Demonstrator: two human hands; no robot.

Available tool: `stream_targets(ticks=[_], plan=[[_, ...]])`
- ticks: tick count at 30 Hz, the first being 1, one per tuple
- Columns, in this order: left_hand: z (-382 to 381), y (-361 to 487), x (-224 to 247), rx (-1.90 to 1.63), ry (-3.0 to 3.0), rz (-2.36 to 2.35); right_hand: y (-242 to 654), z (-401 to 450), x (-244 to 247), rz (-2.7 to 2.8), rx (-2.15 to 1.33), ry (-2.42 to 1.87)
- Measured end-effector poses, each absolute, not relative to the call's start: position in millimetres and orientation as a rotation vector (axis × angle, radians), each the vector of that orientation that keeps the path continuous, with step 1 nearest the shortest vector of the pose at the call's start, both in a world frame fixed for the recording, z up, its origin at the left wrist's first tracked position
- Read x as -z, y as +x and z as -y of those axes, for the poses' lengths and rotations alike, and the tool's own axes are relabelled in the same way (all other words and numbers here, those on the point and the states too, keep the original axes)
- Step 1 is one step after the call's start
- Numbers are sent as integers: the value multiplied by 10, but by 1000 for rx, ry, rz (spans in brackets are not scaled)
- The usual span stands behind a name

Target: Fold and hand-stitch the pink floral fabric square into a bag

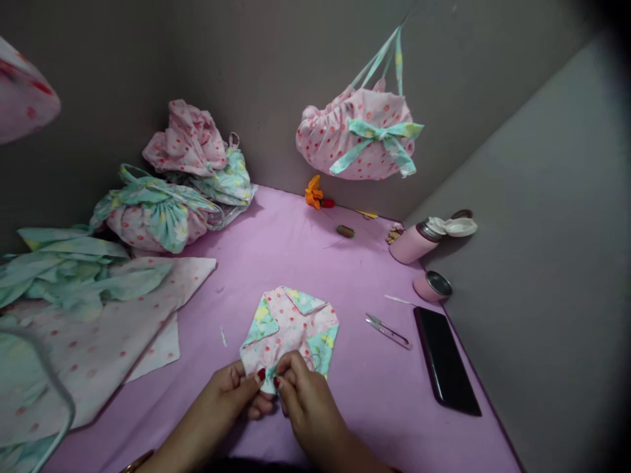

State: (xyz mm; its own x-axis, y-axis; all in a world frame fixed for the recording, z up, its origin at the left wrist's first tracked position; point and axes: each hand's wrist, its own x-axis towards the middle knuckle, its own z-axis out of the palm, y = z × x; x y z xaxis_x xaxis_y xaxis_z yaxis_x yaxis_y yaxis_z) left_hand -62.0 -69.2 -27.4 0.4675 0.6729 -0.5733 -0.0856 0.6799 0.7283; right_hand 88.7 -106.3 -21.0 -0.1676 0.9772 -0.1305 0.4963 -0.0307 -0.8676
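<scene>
A small fabric piece (290,322), pink with red dots, lies on the purple cloth; several of its corners are folded over to show a mint floral side. My left hand (241,391) pinches its near corner between thumb and fingers. Right beside it, my right hand (305,397) is closed at the same corner, thumb and forefinger pressed together on the mint fold. A thin loop of thread (312,362) rests on the fabric by my right hand. Whether a needle is between the fingers cannot be seen. Thread snips (388,330) lie to the right.
A black phone (446,361), a pink cup-shaped lid (432,286) and a pink flask (415,242) line the right edge. A thread spool (346,231) lies at the back. Fabric pieces (98,348) and gathered bags (158,213) crowd the left. A pink bag (359,135) hangs above.
</scene>
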Motion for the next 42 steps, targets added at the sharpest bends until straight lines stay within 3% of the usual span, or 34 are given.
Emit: stream_targets(ticks=[16,19,27,36,42], plan=[[709,-599,235,-498,813,-1023,801,960,54,2089,-772,-1608],[718,-606,228,-509,795,-1014,822,990,69,1885,-749,-1477],[713,-624,180,-513,790,-1069,910,930,37,789,-1379,-1021],[707,-665,222,-569,749,-1113,1367,868,-158,392,-825,-1127],[715,-690,194,-560,689,-1119,1362,871,-104,443,-751,-1170]])
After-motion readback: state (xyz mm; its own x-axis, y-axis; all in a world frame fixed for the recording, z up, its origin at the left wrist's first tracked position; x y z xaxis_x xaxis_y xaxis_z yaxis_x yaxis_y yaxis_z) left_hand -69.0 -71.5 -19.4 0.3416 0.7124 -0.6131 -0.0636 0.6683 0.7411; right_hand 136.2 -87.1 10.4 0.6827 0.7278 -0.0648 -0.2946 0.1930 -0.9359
